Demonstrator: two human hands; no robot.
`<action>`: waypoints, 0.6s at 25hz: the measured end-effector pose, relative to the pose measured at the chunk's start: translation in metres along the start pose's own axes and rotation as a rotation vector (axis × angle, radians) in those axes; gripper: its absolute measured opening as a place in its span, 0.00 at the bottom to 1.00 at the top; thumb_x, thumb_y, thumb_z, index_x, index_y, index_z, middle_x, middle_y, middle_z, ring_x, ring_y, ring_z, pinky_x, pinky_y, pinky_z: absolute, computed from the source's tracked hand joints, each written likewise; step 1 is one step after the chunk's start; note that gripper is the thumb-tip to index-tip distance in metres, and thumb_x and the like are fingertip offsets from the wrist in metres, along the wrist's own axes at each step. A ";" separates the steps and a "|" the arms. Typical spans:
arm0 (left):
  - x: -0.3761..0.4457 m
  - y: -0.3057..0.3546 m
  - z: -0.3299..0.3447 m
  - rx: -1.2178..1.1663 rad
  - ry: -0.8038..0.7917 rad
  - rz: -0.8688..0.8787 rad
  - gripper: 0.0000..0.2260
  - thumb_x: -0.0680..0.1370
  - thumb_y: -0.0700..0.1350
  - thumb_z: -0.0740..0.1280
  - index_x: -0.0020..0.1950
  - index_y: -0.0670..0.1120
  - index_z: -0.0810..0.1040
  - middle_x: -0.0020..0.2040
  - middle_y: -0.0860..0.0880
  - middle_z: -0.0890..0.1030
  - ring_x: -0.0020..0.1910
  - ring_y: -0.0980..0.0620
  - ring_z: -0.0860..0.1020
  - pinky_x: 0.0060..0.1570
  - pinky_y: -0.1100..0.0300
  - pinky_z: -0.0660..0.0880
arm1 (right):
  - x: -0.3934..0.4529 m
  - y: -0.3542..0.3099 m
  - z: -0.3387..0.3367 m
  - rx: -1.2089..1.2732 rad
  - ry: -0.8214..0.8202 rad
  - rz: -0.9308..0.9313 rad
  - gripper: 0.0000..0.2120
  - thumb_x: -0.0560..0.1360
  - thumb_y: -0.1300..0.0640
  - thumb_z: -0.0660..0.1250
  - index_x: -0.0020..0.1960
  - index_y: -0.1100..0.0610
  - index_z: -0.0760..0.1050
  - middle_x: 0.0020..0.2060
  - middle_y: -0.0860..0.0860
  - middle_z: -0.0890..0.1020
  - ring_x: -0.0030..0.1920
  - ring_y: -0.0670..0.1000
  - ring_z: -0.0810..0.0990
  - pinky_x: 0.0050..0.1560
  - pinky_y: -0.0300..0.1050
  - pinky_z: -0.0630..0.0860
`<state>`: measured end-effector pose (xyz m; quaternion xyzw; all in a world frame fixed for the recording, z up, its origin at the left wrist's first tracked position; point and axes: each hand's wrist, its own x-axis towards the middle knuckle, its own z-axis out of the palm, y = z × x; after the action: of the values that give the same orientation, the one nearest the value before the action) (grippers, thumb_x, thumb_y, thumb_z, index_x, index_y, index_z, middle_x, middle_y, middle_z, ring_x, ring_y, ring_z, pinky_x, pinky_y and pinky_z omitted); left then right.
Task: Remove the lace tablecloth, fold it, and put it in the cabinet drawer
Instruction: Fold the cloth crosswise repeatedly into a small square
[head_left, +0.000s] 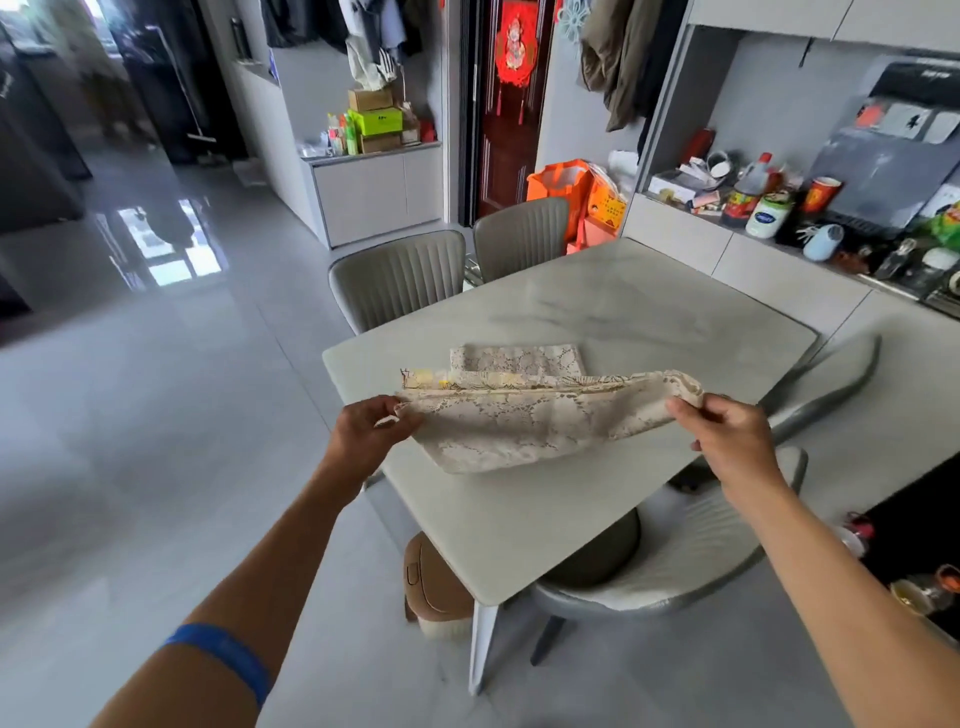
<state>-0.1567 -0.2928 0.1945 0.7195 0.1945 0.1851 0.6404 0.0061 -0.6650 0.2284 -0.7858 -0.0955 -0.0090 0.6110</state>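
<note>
The cream lace tablecloth (519, 421) is folded into a long narrow band and held just above the marble table (623, 322). My left hand (371, 431) pinches its left end and my right hand (727, 431) pinches its right end. The near half sags down onto the tabletop. A further folded part of the cloth lies flat on the table behind the raised fold. No cabinet drawer is seen open.
Grey chairs (400, 280) stand at the table's far side and one chair (675, 561) is tucked at the near right. A cluttered counter (779, 218) with bottles runs along the right wall. A low grey cabinet (374, 197) stands at the back. A brown stool (431, 587) sits under the table.
</note>
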 end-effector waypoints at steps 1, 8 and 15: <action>-0.007 0.001 -0.004 -0.046 -0.030 -0.016 0.08 0.72 0.37 0.75 0.40 0.35 0.77 0.40 0.47 0.79 0.39 0.54 0.77 0.45 0.60 0.73 | -0.008 -0.004 -0.001 -0.016 0.021 -0.004 0.04 0.71 0.50 0.76 0.38 0.45 0.84 0.38 0.50 0.80 0.35 0.45 0.75 0.40 0.40 0.73; -0.009 0.057 -0.057 -0.201 -0.103 0.175 0.06 0.74 0.32 0.70 0.40 0.37 0.75 0.35 0.51 0.81 0.36 0.57 0.78 0.40 0.64 0.76 | -0.069 -0.054 0.026 0.078 0.103 0.007 0.04 0.71 0.50 0.75 0.43 0.40 0.85 0.40 0.41 0.87 0.44 0.39 0.85 0.42 0.26 0.76; 0.049 0.112 -0.153 -0.354 -0.281 0.398 0.11 0.72 0.33 0.71 0.36 0.49 0.78 0.35 0.55 0.83 0.37 0.58 0.81 0.43 0.64 0.78 | -0.105 -0.126 0.103 0.252 0.208 -0.048 0.14 0.68 0.46 0.75 0.52 0.49 0.84 0.50 0.50 0.87 0.50 0.48 0.85 0.49 0.39 0.81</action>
<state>-0.1894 -0.1491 0.3237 0.6395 -0.0763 0.2366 0.7275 -0.1280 -0.5512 0.3100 -0.6952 -0.0510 -0.0928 0.7110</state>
